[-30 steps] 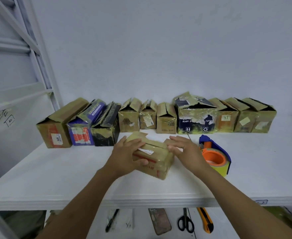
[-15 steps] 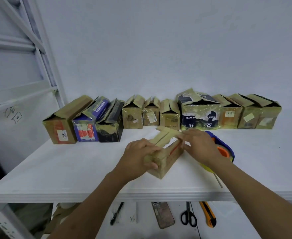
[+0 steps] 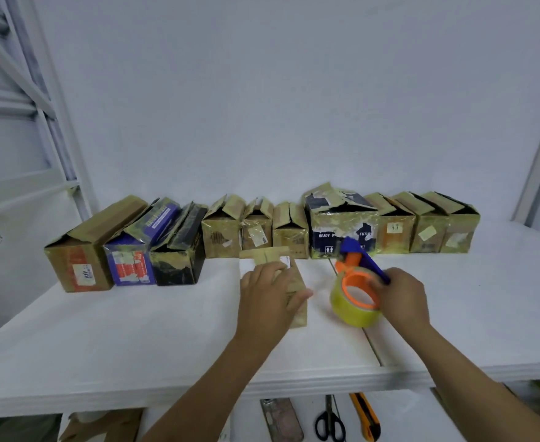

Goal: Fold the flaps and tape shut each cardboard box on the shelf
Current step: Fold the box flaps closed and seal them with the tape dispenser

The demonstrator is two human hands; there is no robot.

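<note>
The left hand's (image 3: 264,303) fingers curl over the top of the small cardboard box (image 3: 298,283), thumb against its right side, hiding most of the lid. The right hand (image 3: 404,298) grips the blue handle of the tape dispenser (image 3: 342,301), whose orange hub and glossy yellowish roll sit just right of the box. The box sits mid-shelf (image 3: 135,330), long axis running near to far, loose flaps at the far end. Behind, a row of boxes (image 3: 224,231), worn and tape-patched, stands with flaps raised. Scissors (image 3: 329,422) and a utility knife (image 3: 366,416) lie below.
</note>
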